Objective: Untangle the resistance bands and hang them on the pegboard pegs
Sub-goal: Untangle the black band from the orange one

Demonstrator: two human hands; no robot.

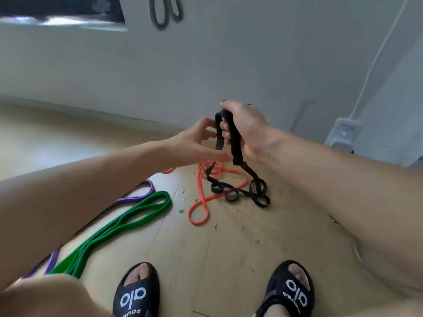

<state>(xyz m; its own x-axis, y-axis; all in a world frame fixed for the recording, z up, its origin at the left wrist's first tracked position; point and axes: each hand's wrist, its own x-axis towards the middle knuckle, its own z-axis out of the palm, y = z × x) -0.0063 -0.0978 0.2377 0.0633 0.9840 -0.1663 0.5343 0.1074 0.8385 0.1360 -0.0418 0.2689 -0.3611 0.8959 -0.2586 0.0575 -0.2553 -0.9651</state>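
The right hand [242,131] has its fingers [225,129] curled tight round the top of a flat black woven strap with sewn loops [235,145], lifting that end clear of the floor. The left hand [196,143] reaches in just beside it, its fingers spread and only loosely bent, tips at the hanging strap; whether they pinch it cannot be told. Below the hands the strap's lower loops lie heaped on the pale wooden plank floor [206,248], crossing over a thin orange rubber band [199,202] that sprawls in open coils; the two look still tangled together. Nearer the person's left lie a broad green rubber loop band [128,216], folded flat and smooth, and a purple rubber band [142,195] partly under it, both apart from the tangle. On the white wall [229,65] above, a grey looped band [160,14] already hangs, blurred, its peg out of view. Judged so, one band is hung; four remain, and the black strap is being worked free. Small dark flecks litter the floor, and black slippers [137,294] show at the bottom.
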